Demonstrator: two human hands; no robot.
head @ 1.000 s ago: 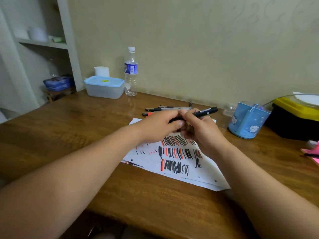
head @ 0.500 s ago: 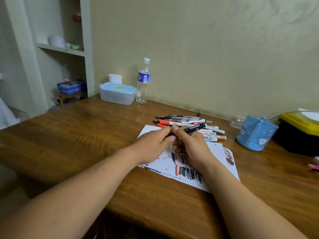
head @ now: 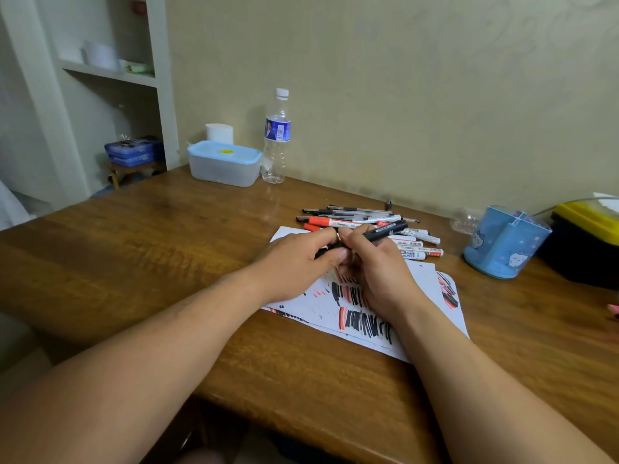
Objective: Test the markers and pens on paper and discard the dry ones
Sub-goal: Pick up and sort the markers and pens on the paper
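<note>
A black marker (head: 385, 231) slants up to the right above the white paper (head: 425, 279), which is covered in black and red test strokes. My right hand (head: 375, 266) grips the marker's barrel. My left hand (head: 298, 259) pinches its lower end, where a dark cap shows between the fingers. Both hands meet over the sheet's middle. Behind them lies a pile of pens and markers (head: 355, 219), several with red or white bodies. The marker's tip is hidden by my fingers.
A blue pen holder (head: 505, 242) stands right of the paper, with a black and yellow box (head: 586, 239) beyond it. A lidded plastic container (head: 224, 164), a water bottle (head: 276, 135) and a white roll (head: 219, 132) stand at the wall. The table's front edge runs below my forearms.
The view has tilted and pulled back, so the pen pile shows in full. Both hands have stayed together on the black marker over the paper.
</note>
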